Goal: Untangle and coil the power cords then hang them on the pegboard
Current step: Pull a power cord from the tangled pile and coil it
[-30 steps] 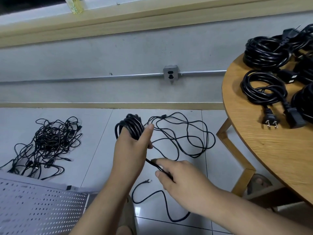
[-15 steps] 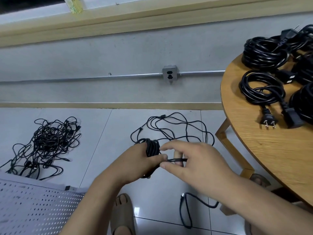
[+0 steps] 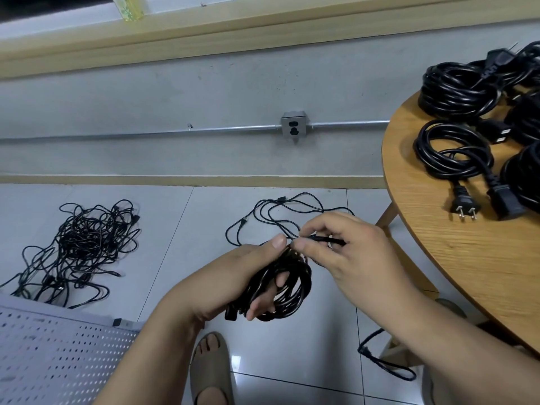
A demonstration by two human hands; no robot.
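Head view looks down on glossy floor tiles under a grey wall with a socket. Above the tiles the left hand grips a coiled cord, fingers through its loops, and the right hand pinches its free end. A tangled pile lies left, near the flat pegboard. Finished coils rest on the round wooden table.

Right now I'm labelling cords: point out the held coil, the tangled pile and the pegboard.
held coil (image 3: 292,264), head view, its upper bundled loops.
tangled pile (image 3: 87,238), head view, dense middle.
pegboard (image 3: 58,355), head view, bare perforated face.
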